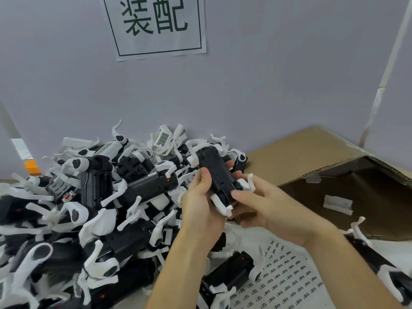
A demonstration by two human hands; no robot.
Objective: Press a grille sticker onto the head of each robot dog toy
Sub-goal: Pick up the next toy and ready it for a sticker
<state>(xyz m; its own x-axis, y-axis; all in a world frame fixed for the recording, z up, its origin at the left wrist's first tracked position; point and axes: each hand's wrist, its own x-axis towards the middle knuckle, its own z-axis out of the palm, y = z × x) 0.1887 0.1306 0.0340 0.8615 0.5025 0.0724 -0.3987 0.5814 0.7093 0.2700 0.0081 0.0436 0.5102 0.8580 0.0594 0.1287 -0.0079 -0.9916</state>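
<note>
Above the white surface [245,237], near the middle of the view, both hands hold one robot dog toy [217,175] belly-up, its black underside facing the camera and its white legs sticking out at the corners. The left hand [200,197] wraps the toy's left flank, fingers curled round the body with the thumb lying along the black casing. The right hand [265,206] clasps the near end from the other side, its thumb tip pressed beside a small orange switch [231,191] on the underside. The toy's head cannot be made out from this angle.

Left of the hands, a big heap of robot dog toys [89,208] fills the surface up to the grey partition wall [267,85], black bodies and white legs tangled together. One more dog [231,277] lies below the hands, partly on a sticker sheet [287,275] printed with rows of small dark grille stickers. On the right stands an open cardboard box [334,166] with a small white part [337,204] inside. A paper sign [156,25] with two large characters hangs on the wall.
</note>
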